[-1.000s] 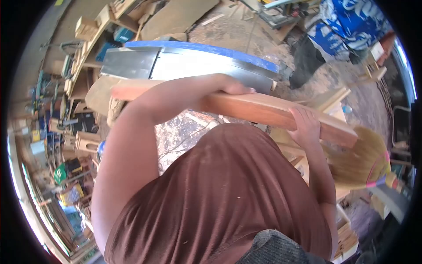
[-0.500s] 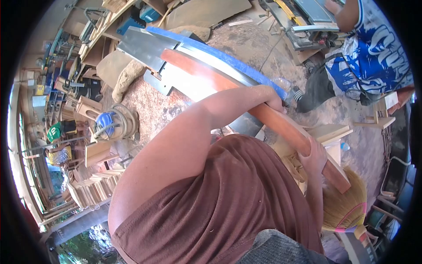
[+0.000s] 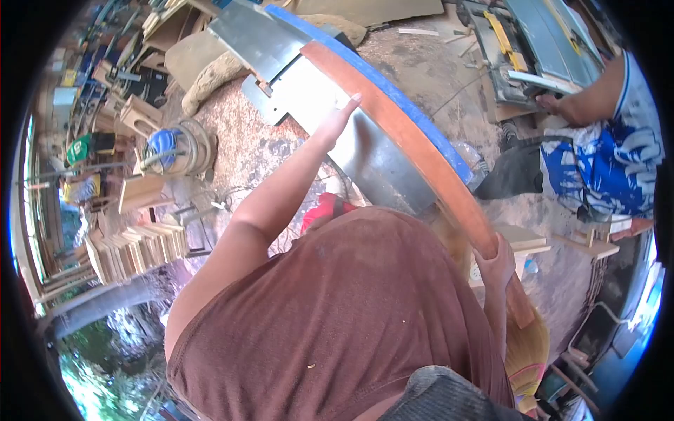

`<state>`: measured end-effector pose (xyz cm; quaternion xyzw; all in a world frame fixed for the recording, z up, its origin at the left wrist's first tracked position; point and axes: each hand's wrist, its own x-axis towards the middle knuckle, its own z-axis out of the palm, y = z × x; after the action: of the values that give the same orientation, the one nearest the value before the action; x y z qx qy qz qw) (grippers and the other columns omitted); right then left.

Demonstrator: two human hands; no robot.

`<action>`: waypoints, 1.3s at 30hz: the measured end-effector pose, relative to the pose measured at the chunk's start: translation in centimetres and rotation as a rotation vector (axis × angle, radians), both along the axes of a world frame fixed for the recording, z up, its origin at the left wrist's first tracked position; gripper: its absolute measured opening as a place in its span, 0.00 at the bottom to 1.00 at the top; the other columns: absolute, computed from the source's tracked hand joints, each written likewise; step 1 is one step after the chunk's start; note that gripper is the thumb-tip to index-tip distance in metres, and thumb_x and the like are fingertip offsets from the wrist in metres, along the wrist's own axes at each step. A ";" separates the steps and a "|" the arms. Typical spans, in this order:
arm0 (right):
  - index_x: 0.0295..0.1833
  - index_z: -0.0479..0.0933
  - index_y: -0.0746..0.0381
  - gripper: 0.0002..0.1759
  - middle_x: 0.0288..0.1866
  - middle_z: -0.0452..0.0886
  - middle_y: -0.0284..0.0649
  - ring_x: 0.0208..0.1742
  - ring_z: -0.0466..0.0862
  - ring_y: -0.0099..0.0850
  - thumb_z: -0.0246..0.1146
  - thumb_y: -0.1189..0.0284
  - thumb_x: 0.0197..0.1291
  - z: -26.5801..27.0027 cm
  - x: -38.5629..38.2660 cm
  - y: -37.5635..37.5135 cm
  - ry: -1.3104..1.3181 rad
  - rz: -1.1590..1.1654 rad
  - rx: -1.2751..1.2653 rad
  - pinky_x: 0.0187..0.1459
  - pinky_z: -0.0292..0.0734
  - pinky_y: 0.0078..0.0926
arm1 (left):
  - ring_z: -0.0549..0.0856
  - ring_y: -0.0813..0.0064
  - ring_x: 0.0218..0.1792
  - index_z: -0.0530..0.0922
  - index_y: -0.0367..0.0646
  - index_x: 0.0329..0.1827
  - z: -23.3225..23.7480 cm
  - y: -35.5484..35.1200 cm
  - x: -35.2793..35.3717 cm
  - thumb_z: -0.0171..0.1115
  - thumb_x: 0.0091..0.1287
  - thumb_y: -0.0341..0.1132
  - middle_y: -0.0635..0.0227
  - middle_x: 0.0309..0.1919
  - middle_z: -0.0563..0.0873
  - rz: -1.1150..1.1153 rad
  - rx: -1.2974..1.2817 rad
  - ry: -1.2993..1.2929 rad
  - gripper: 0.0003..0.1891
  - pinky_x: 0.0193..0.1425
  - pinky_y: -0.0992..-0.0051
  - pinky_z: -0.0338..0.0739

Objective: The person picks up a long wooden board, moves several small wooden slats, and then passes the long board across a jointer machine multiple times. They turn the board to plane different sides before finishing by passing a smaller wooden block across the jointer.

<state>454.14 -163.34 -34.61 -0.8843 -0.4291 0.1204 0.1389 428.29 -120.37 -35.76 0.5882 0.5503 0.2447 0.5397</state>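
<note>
A long reddish-brown wooden board (image 3: 411, 151) lies on the shiny metal bed (image 3: 382, 165) of a machine, alongside its blue fence (image 3: 414, 116). My left hand (image 3: 341, 125) reaches over the bed, fingers stretched out, with the fingertips at the near edge of the board's far part. Closer to my body, my right hand (image 3: 497, 261) is wrapped around the board near its close end, which sticks out past the bed. Part of that grip is hidden behind the board.
A broom (image 3: 528, 347) stands by the board's near end. At right, a co-worker in a blue-and-white shirt (image 3: 604, 168) is beside another machine (image 3: 519, 56). A blue-topped shop vacuum (image 3: 165, 147) and stacked wood pieces (image 3: 137, 249) are at left.
My left hand has let go of the board's middle and shifted toward its far end. My right hand keeps its hold. The co-worker's hand has lowered, and the view has turned slightly.
</note>
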 end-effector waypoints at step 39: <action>0.75 0.56 0.72 0.50 0.75 0.62 0.65 0.75 0.64 0.63 0.74 0.63 0.54 -0.9 -18.5 53.7 -0.215 0.604 0.020 0.73 0.59 0.58 | 0.76 0.82 0.44 0.56 0.23 0.66 -7.2 11.3 -5.9 0.63 0.72 0.30 0.69 0.40 0.77 -0.219 -0.774 -1.107 0.29 0.53 0.76 0.73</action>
<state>435.60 -109.65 -35.53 -0.7233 -0.6855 0.0578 0.0595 422.39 -109.10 -42.95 0.1933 0.1782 0.2389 0.9348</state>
